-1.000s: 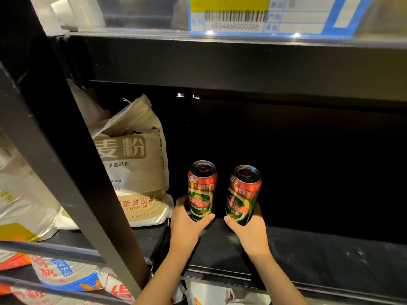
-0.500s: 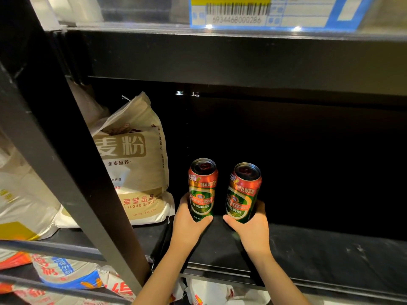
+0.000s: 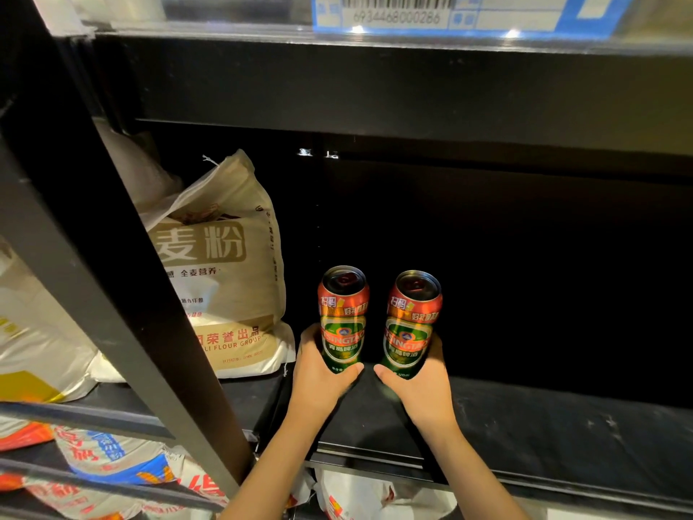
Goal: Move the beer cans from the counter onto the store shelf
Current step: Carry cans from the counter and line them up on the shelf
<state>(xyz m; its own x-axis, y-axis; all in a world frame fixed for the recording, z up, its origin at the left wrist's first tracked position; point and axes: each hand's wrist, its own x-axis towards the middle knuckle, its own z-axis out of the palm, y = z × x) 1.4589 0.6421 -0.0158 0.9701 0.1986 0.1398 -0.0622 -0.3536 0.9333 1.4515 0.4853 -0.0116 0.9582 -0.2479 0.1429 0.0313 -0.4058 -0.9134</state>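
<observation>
Two red-and-green beer cans stand upright side by side over the black store shelf (image 3: 543, 429). My left hand (image 3: 318, 380) grips the base of the left can (image 3: 343, 313), thumb across its front. The right can (image 3: 410, 320) is held the same way by my right hand (image 3: 420, 388). Both cans are deep inside the shelf bay, a small gap between them. Whether their bottoms touch the shelf is hidden by my hands.
A tan flour bag (image 3: 221, 272) leans on the shelf just left of the cans. A black diagonal post (image 3: 112, 294) crosses the left side. More bags lie on lower shelves (image 3: 112, 463). An upper shelf edge with a price label (image 3: 431, 13) runs overhead.
Both hands have pushed the cans slightly deeper into the shelf. The right can has come from a tilt to upright.
</observation>
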